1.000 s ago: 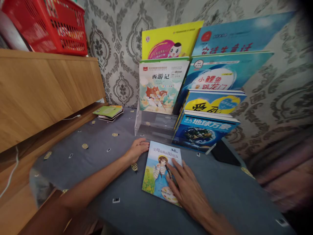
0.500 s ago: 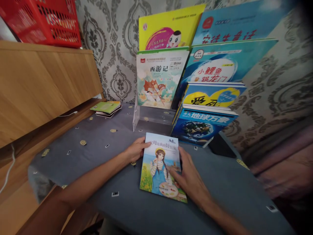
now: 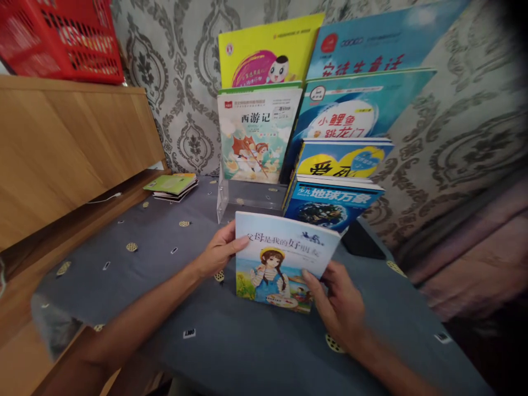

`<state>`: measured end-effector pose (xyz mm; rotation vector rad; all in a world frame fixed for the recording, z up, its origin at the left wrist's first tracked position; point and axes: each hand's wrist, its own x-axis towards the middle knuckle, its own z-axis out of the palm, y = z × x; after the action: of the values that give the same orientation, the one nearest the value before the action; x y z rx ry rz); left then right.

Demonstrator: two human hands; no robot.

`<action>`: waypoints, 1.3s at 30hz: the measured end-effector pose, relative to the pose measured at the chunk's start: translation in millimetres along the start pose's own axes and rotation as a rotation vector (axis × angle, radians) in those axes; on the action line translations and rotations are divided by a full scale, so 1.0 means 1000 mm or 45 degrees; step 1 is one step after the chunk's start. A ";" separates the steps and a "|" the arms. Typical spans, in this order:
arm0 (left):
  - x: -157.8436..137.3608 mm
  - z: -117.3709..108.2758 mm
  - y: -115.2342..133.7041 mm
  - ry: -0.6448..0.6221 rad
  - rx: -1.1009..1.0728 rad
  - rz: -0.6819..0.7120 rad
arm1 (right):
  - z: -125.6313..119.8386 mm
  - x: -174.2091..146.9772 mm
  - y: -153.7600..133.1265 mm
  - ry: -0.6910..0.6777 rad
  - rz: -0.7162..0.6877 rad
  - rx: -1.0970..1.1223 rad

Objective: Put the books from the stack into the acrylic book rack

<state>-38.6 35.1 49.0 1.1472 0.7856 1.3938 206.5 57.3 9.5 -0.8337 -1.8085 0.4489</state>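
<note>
A thin paperback book (image 3: 272,264) with a girl in a yellow hat on its cover is held up in front of me, tilted with its top edge raised. My left hand (image 3: 223,247) pinches its upper left edge, thumb on the cover. On the right edge, my right hand (image 3: 336,300) grips it with the thumb on the front and fingers behind. Just beyond stands a clear acrylic book rack (image 3: 223,201). It carries several books in tiers, among them a white storybook (image 3: 259,137) and a blue book with a globe (image 3: 325,206).
A small stack of books (image 3: 171,186) lies at the left back of the grey tablecloth (image 3: 157,286). A dark flat object (image 3: 365,242) lies right of the rack. At left, a wooden cabinet (image 3: 74,159) bears a red plastic basket (image 3: 66,44). Patterned wallpaper rises behind.
The book has been lifted from lying near the tabletop and tipped up towards me. My right hand has shifted lower and to the right along its edge. The camera view has moved slightly.
</note>
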 end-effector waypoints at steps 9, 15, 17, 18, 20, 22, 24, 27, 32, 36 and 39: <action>-0.011 0.006 -0.014 -0.052 0.069 -0.085 | 0.006 -0.013 0.011 0.149 -0.418 -0.338; -0.011 0.003 -0.036 -0.010 0.057 -0.136 | 0.006 -0.011 0.011 0.112 -0.449 -0.304; -0.010 0.000 -0.033 -0.045 0.100 -0.142 | 0.005 -0.010 0.009 0.117 -0.457 -0.302; -0.009 -0.002 -0.029 -0.088 0.149 -0.158 | 0.005 -0.009 0.008 0.118 -0.462 -0.300; -0.005 -0.007 -0.017 -0.202 0.290 -0.198 | 0.003 -0.008 0.007 0.102 -0.473 -0.297; -0.002 -0.013 -0.001 -0.314 0.494 -0.198 | 0.000 -0.006 0.007 0.054 -0.491 -0.280; 0.000 -0.019 0.015 -0.373 0.767 -0.140 | -0.003 -0.002 0.006 0.010 -0.511 -0.259; 0.001 -0.027 0.036 -0.417 1.143 -0.073 | -0.006 0.008 0.004 -0.028 -0.536 -0.261; 0.014 -0.042 0.051 -0.468 1.350 -0.077 | 0.001 0.038 -0.001 -0.063 -0.524 -0.238; 0.035 -0.058 0.052 -0.475 1.300 -0.045 | 0.018 0.062 0.003 -0.077 -0.428 -0.212; 0.050 -0.070 0.053 -0.399 1.300 -0.052 | 0.033 0.076 0.009 -0.054 -0.371 -0.225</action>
<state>-117.6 85.2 87.1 2.0387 1.3257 0.6971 162.9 121.0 41.4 -0.6674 -1.9924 0.1205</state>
